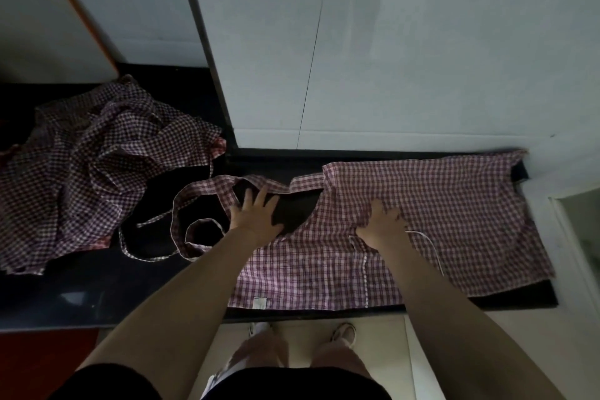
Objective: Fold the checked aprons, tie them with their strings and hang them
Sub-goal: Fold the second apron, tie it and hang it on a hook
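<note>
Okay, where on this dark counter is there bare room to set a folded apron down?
Bare counter runs along the front edge, left of the spread apron and before the crumpled pile. A smaller patch shows by the left hand. The strings crowd the middle; the right end is covered.

Matt cloth apron (422, 221), glossy counter (97, 295)

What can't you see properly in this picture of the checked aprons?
All in the head view:
- How many aprons make up the crumpled pile: folds hide it, and the left edge cuts it off.
- The right hand's fingertips: bunched cloth of the spread apron hides them.
- The white label: too small to read.
- The orange-rimmed object: cut off by the edge.
</note>
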`<state>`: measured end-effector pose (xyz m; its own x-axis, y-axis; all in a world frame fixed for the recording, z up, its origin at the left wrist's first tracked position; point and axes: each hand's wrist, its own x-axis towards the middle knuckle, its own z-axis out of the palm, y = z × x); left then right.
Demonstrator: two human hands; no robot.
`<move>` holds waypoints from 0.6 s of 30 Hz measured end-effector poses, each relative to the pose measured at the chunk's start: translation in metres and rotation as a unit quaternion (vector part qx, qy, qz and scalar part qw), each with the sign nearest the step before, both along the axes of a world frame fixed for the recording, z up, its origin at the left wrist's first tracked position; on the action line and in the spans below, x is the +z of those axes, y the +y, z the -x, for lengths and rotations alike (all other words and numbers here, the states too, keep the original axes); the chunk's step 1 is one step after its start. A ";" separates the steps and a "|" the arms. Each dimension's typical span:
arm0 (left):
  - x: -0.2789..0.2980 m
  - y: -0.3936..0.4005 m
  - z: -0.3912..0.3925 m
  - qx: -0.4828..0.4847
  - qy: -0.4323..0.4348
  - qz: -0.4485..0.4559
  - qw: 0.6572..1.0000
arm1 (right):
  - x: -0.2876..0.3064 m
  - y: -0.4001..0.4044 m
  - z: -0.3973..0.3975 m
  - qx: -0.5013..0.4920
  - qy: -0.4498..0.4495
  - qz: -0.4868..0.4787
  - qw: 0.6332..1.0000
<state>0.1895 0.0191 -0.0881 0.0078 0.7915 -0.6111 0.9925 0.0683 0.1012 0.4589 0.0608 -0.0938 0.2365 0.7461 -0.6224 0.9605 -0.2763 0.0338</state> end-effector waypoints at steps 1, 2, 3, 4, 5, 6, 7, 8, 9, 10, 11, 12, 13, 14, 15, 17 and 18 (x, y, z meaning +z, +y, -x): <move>-0.002 -0.004 0.007 0.002 0.023 0.005 1.000 | 0.000 0.000 -0.001 -0.001 0.002 0.003 1.000; -0.004 -0.007 0.014 0.005 0.040 0.005 0.999 | 0.001 0.001 -0.002 -0.003 0.002 0.005 1.000; -0.003 -0.010 0.021 0.014 0.052 0.007 0.999 | 0.002 0.000 -0.002 -0.006 0.003 0.007 1.000; -0.001 -0.011 0.028 0.030 0.063 0.013 0.997 | 0.002 0.000 -0.001 -0.009 0.005 0.007 1.000; 0.000 -0.009 0.034 0.052 0.080 0.019 0.995 | 0.002 -0.001 -0.001 -0.014 0.008 0.006 1.000; 0.001 -0.007 0.040 0.077 0.101 0.027 0.992 | 0.002 -0.001 0.000 -0.017 0.011 0.006 1.000; 0.003 -0.004 0.044 0.106 0.123 0.033 0.986 | 0.002 -0.002 0.000 -0.019 0.011 0.008 1.000; 0.008 -0.002 0.047 0.139 0.138 0.030 0.980 | 0.003 -0.002 0.000 -0.021 0.010 0.010 1.000; 0.014 0.000 0.046 0.163 0.143 0.008 0.976 | 0.004 -0.001 0.001 -0.021 0.007 0.010 1.000; 0.021 0.002 0.043 0.168 0.137 -0.035 0.976 | 0.007 -0.001 0.003 -0.019 0.004 0.005 1.000; 0.026 0.003 0.037 0.154 0.120 -0.095 0.976 | 0.009 0.000 0.006 -0.013 -0.001 -0.009 1.000; 0.032 0.004 0.028 0.133 0.087 -0.141 0.977 | 0.011 0.000 0.010 -0.004 -0.004 -0.031 0.999; 0.038 0.006 0.016 0.122 0.032 -0.154 0.980 | 0.013 0.001 0.015 0.009 -0.004 -0.060 0.998; 0.042 0.006 0.004 0.125 -0.036 -0.127 0.983 | 0.014 0.001 0.020 0.025 0.002 -0.089 0.996; 0.045 0.005 -0.008 0.136 -0.102 -0.066 0.983 | 0.017 0.001 0.025 0.043 0.014 -0.120 0.992; 0.041 0.002 -0.026 0.148 -0.199 0.044 0.968 | 0.022 0.004 0.036 0.084 0.041 -0.179 0.979; 0.038 0.001 -0.032 0.141 -0.223 0.061 0.963 | 0.025 0.008 0.040 0.106 0.051 -0.201 0.973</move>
